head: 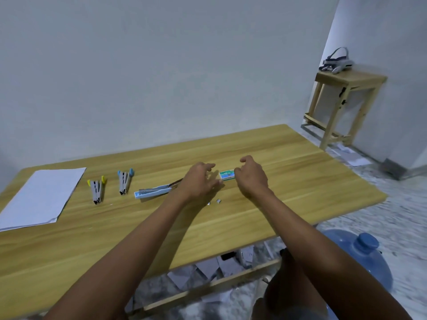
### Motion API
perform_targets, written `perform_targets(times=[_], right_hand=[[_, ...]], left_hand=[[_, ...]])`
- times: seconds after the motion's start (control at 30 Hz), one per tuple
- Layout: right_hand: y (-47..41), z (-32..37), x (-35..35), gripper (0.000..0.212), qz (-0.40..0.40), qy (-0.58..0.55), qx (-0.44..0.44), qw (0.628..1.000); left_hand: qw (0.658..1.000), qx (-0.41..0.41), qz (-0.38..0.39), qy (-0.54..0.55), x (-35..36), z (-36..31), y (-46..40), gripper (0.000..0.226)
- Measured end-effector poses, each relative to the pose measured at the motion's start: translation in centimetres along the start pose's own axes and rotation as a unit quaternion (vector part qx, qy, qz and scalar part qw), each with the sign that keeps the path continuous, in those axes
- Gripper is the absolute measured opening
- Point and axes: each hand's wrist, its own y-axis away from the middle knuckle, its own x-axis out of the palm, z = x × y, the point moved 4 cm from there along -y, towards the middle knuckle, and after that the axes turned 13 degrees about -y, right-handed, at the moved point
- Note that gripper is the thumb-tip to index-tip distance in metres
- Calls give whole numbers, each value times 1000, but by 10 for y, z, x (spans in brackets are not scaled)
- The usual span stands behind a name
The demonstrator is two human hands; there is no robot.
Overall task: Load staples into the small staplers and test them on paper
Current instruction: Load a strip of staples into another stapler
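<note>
Lighting dim, diffuse, cool cast. Soft shadows under my hands on table [254,218]. No glare. Overall softness; wide-angle bending, blur toward frame edges.

So the table [254,215] is a warm yellowish wood with long grain streaks, and the little stool [346,93] in the corner has the same pale wood tone. The paper stack [39,197] is plain white. One stapler [97,189] is grey with yellow tips, the next stapler [124,182] is grey with light blue tips, and the opened one [152,192] is pale blue with grey metal inside. The staple box [227,175] is green and white. The wall's a flat pale grey, the floor's a mottled grey-white speckle, and the water jug [360,257] is blue with a darker blue cap.
</note>
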Motion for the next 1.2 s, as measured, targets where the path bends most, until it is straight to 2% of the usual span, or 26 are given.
perform_targets(times=[0.07, 0.17, 0.27, 0.43, 0.57, 0.63, 0.73, 0.8, 0.87, 0.93, 1.2], right_hand=[[0, -2, 7, 41, 11, 10, 9, 1000], [2, 0, 13, 41, 14, 8, -5, 1000], [3, 2, 21, 40, 21, -7, -19, 1000], [-3, -4, 17, 30, 7, -40, -14, 999], [-12, -10, 12, 23, 36, -57, 0, 998], [-13, -6, 9, 21, 41, -18, -35, 998], [-10, 18, 2, 14, 31, 44, -173, 983], [-11, 35, 4, 10, 107, 64, -218, 968], [-16, 43, 13, 10, 197, 138, -215, 947], [-19, 48, 18, 9, 247, 200, -207, 925], [-21, 58, 25, 13, 311, 270, -204, 888]], left_hand=[[1000, -5, 19, -23, 8, -8, -5, 61], [999, -3, -6, -41, 12, -17, -10, 36], [1000, -16, -19, -5, 13, -15, -11, 26], [999, -35, -9, 20, 7, -6, -7, 22], [998, -50, -1, 40, 3, 6, -7, 24], [998, -51, -2, 48, 2, 8, -5, 24], [997, -51, 1, 55, 2, 9, -4, 24], [997, -54, 4, 55, 1, 9, -4, 24], [997, -53, 5, 54, 1, 8, -3, 24], [997, -52, 7, 51, 1, 7, -3, 24], [998, -49, 9, 46, 0, 6, -3, 20]])
